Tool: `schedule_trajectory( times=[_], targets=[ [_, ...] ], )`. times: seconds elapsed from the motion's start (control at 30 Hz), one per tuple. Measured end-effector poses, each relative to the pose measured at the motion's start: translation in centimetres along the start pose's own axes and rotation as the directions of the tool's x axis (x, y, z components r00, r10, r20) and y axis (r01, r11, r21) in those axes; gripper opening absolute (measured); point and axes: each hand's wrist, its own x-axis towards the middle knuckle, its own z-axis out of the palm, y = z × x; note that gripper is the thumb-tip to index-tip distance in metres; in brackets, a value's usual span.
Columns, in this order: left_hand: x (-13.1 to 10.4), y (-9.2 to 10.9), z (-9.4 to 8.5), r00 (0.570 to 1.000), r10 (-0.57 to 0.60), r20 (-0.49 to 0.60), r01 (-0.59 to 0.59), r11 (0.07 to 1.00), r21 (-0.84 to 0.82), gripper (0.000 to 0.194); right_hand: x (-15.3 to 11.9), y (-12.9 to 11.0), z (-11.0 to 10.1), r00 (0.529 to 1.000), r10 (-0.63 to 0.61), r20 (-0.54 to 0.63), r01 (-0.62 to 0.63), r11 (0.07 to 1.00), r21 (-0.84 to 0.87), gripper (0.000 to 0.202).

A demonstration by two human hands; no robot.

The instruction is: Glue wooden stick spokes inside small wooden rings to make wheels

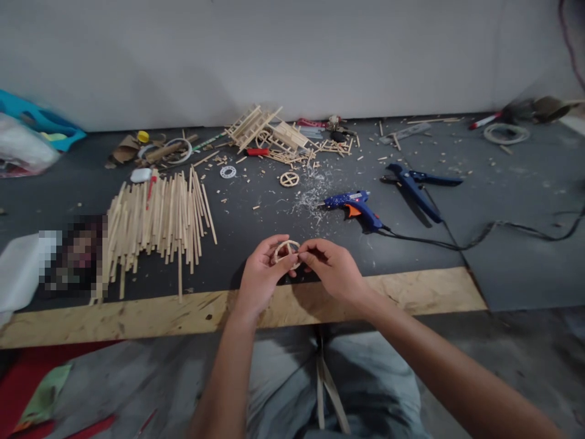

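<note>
A small wooden wheel [287, 245], a pale ring with a spoke showing inside it, is in my left hand [265, 268] above the table's front edge. The left thumb and fingers are closed around its left and lower side. My right hand [331, 265] pinches at the right side of the rim, thumb against forefinger; whether a tiny piece is also between those fingertips is hidden. Beyond my hands lies another wooden wheel [289, 179], flat, with crossed spokes. A blue glue gun [350, 201] with an orange trigger rests to the right, its nozzle pointing left.
Many thin wooden sticks [159, 219] lie at left. Blue cutters [418, 186] are at right, near the black cable [425, 241]. A wooden stick model [267, 131], a white ring [228, 172] and scraps are farther back. A light wooden strip [183, 317] borders the table's front.
</note>
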Motion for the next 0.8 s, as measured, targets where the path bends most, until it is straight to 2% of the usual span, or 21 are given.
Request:
schedule_trajectory(
  times=[0.17,0.27,0.37,0.6,0.8],
  targets=[
    [0.0,0.0,0.4,1.000,-0.003,-0.015,0.004,0.998,0.058,0.041,-0.2,0.1,-0.4,0.994,0.063,-0.092,-0.063,0.998,0.010,0.016],
    [-0.3,0.0,0.9,0.999,-0.030,0.011,0.029,0.995,0.090,0.042,-0.4,0.5,-0.7,0.989,0.139,-0.054,-0.132,0.985,0.115,0.017],
    [-0.7,0.0,1.2,0.998,-0.055,0.028,0.053,0.997,0.062,0.045,-0.8,0.8,-0.9,0.986,0.161,-0.030,-0.152,0.967,0.202,0.018],
    [-0.9,0.0,1.0,0.996,-0.082,0.037,0.082,0.997,0.009,0.045,-1.4,0.9,-0.6,0.989,0.060,-0.137,-0.048,0.995,0.092,0.015],
    [-0.7,0.0,0.9,0.996,-0.082,0.029,0.084,0.996,-0.041,0.044,-1.4,0.9,-0.3,0.992,-0.033,-0.123,0.041,0.997,0.060,0.012]
  ],
)
